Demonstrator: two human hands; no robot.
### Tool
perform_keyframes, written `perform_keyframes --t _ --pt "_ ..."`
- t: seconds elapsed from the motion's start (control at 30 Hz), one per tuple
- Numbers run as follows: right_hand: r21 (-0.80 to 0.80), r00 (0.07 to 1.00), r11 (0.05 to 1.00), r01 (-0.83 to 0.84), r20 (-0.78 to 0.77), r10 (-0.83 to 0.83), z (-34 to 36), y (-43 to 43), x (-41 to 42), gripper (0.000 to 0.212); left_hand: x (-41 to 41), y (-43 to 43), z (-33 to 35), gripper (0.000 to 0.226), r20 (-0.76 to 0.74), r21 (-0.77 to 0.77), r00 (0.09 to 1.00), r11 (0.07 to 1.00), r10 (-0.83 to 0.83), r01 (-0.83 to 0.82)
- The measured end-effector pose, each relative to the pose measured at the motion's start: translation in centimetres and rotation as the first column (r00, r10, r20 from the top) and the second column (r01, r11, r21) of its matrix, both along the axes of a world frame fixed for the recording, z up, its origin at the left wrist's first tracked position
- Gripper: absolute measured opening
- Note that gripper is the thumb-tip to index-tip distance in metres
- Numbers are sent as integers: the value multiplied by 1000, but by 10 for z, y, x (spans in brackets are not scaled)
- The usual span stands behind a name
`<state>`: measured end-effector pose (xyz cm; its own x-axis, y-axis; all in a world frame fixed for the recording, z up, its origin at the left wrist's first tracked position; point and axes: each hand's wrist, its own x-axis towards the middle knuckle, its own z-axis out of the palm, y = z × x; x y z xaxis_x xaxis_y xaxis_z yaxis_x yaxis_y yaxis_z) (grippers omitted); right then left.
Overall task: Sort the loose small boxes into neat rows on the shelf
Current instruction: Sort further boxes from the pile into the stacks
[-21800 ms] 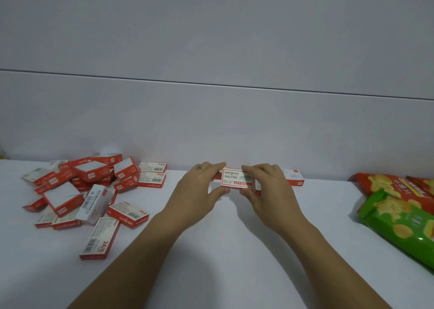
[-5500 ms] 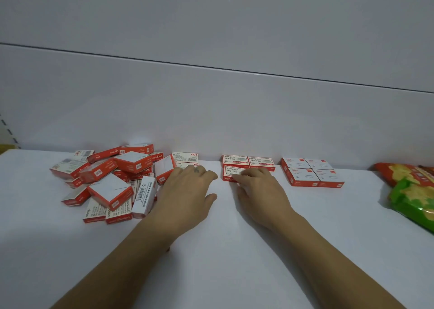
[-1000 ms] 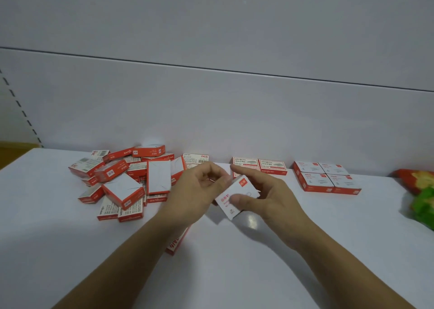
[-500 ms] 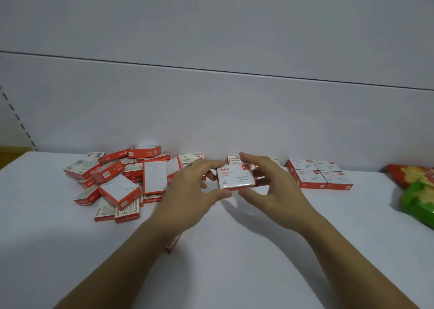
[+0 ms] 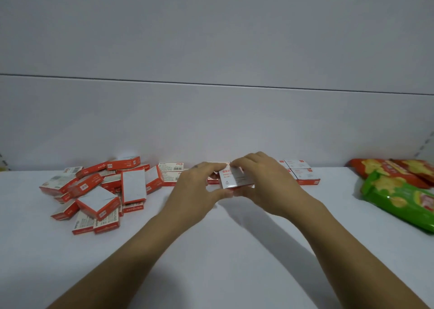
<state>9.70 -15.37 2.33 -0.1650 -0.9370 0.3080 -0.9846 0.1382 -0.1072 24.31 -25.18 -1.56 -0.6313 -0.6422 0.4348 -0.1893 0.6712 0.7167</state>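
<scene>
Both forearms reach forward over the shelf, left hand and right hand together pinching one white box, fingers curled over it, thumbs beneath

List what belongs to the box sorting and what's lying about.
Job: small white-and-red cardboard box between left hand and right hand; loose pile of red-and-white boxes; neat block of boxes; white shelf.
Lying about: green plastic snack bag; orange-red snack bags.

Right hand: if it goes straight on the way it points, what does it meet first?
Apart from the box it holds, the right hand points forward-left, so it would probably meet the left hand first, gripping the same box. Depth to the wall behind is unclear.
</scene>
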Motion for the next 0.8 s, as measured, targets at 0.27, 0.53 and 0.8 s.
perform_keyframes --t 0.27,0.53,0.8 --pt "52 951 959 279 121 -284 -33 38 -68 57 -36 16 -3 51 285 -114 958 990 -41 77" --pt "100 906 923 371 178 -384 -48 53 -87 51 -35 26 -23 41 403 -226 915 969 3 97" --pt "51 881 903 426 203 -427 -53 45 -75 24 -22 27 -23 38 390 -201 921 976 5 80"
